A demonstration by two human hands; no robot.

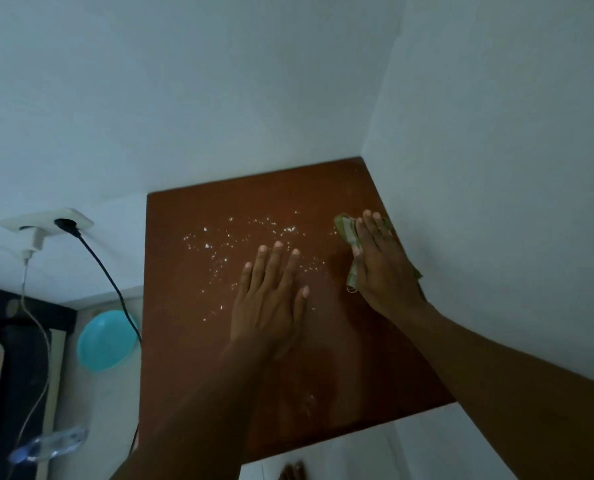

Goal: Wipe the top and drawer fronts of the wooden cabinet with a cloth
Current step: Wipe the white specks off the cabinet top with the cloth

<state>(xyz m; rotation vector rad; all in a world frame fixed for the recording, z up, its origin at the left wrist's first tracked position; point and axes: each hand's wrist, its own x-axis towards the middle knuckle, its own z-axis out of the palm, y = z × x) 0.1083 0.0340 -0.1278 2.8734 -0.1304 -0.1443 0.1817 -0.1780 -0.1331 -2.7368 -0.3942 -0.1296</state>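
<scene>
The reddish-brown wooden cabinet top (pixel 198 341) fills the middle of the view, set into the corner of two white walls. White crumbs (pixel 226 251) are scattered over its far middle. My left hand (pixel 271 303) lies flat on the top, fingers spread, holding nothing. My right hand (pixel 382 268) presses a folded green cloth (pixel 347 230) flat on the top near the right wall. The cloth shows beyond my fingertips and beside my thumb. The drawer fronts are hidden below the top.
A white wall socket (pixel 46 223) at the left holds a black plug with a cable (pixel 108 271) and a white charger (pixel 36 240) with its cord. A turquoise bowl (pixel 105 341) sits on the floor left of the cabinet. A clear plastic bottle (pixel 49 445) lies lower left.
</scene>
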